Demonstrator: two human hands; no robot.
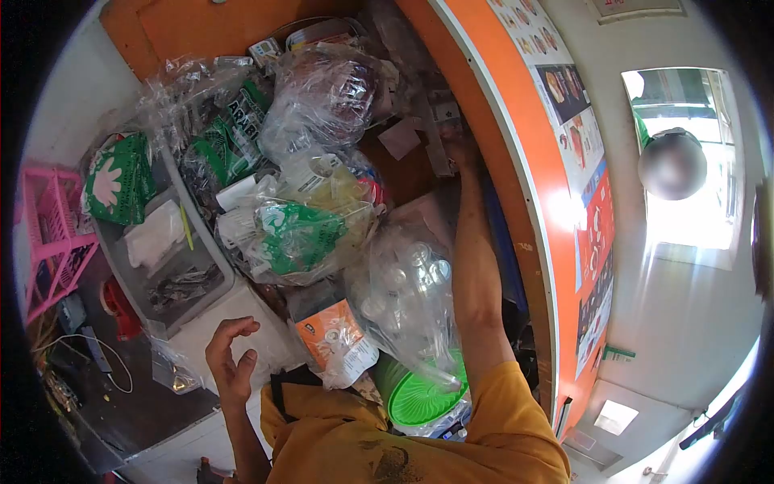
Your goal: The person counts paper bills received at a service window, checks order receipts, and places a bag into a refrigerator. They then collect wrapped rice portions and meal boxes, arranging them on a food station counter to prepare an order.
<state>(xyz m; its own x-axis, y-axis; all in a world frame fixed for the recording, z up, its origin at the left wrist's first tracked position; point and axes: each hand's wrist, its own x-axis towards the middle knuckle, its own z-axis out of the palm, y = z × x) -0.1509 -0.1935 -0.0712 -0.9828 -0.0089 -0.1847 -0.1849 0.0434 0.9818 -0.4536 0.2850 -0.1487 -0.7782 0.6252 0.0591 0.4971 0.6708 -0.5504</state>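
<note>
My left hand (234,355) is raised above a white surface (230,335), fingers curved and apart, with nothing in it. Close by is an orange and white packet (330,331) in clear plastic. My right arm stretches far forward along the orange counter wall. At its end my right hand (459,149) is in shadow beside a narrow pale box-like thing (438,137); its fingers are too dim to show whether they grip it. A clear bag of shiny round pieces (407,278) lies beside my right forearm. Farther left is a clear bag with green packaging (302,234).
A grey bin (189,218) and a pink plastic basket (52,230) stand at the left. A bright green ribbed plastic item (427,395) is near my body. The orange counter wall (528,161) bounds the right side. A person (673,161) is beyond it.
</note>
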